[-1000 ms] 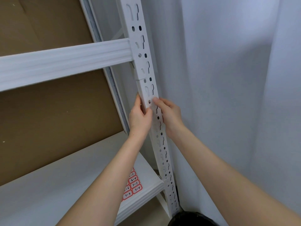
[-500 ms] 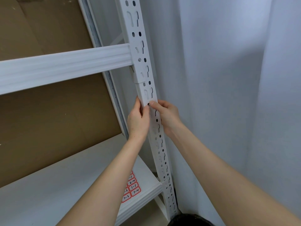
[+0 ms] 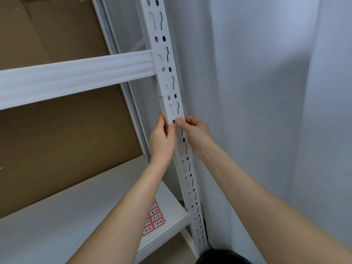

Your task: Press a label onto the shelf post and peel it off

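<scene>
Where the grey curtain [image 3: 266, 111] hangs at right and brown cardboard [image 3: 57, 140] backs the unit, a white shelving rack stands: slotted upright post [image 3: 165, 60], one horizontal beam [image 3: 76, 77] hooked into it above the hands, one lower shelf board [image 3: 57, 225] below. Left hand [image 3: 162, 143], fingers curled round the post's left edge, thumb on its face. Right hand [image 3: 198, 134], wrapped round the right edge, thumb tip pressed beside a round hole. Post runs between both palms, just under a joint. Red-bordered label stickers [image 3: 155, 220], handwritten numbers, lie on the shelf board's right end.
</scene>
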The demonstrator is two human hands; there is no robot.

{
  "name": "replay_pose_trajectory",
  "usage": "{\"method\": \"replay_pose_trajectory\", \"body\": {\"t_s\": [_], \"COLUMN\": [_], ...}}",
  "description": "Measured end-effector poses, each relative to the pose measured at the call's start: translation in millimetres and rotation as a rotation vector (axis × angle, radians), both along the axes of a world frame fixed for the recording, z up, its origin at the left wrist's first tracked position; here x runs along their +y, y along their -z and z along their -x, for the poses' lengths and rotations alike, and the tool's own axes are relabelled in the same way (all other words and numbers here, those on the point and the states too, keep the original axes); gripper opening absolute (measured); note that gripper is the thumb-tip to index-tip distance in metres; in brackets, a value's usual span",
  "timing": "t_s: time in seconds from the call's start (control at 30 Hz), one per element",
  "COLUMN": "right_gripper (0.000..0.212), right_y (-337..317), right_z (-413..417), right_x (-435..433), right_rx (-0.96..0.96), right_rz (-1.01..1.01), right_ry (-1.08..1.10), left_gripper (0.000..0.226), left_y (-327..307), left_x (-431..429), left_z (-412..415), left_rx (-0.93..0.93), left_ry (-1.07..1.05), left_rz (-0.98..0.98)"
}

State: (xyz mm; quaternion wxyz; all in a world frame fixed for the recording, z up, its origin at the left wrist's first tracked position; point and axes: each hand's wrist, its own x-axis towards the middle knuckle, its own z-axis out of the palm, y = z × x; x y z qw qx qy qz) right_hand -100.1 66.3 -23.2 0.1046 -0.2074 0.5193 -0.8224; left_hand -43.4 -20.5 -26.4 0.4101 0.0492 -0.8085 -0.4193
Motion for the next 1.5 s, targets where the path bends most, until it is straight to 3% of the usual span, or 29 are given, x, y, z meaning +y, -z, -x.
{"method": "replay_pose_trajectory", "body": {"t_s": [0.33, 0.83, 1.13, 1.27, 1.5], "right_gripper": [0.027, 0.014, 0.023, 0.011, 0.016], "right_y": [-3, -11, -9, -9, -13], "right_z": [-4, -5, -7, -4, -6], "right_x": [4, 7, 5, 6, 9], "right_rx": [-0.048, -0.071, -0.102, -0.052, -0.063], "right_rz": [0.016, -0.010, -0.004, -0.027, -0.035], "right_ry": [-0.046, -0.040, -0.027, -0.023, -0.003], "left_gripper": [0.043, 0.048, 0.050, 0.046, 0.049], "left_y": [0, -1, 1, -3, -3], "left_x": [-4, -5, -5, -3, -2], "left_z": [1, 0, -4, -2, -4], "left_rx": [-0.017, -0.044, -0.045, -0.030, -0.045], "left_ry": [0.010, 0.032, 0.036, 0.042, 0.032], "left_rz": [0.019, 0.008, 0.015, 0.015, 0.020]}}
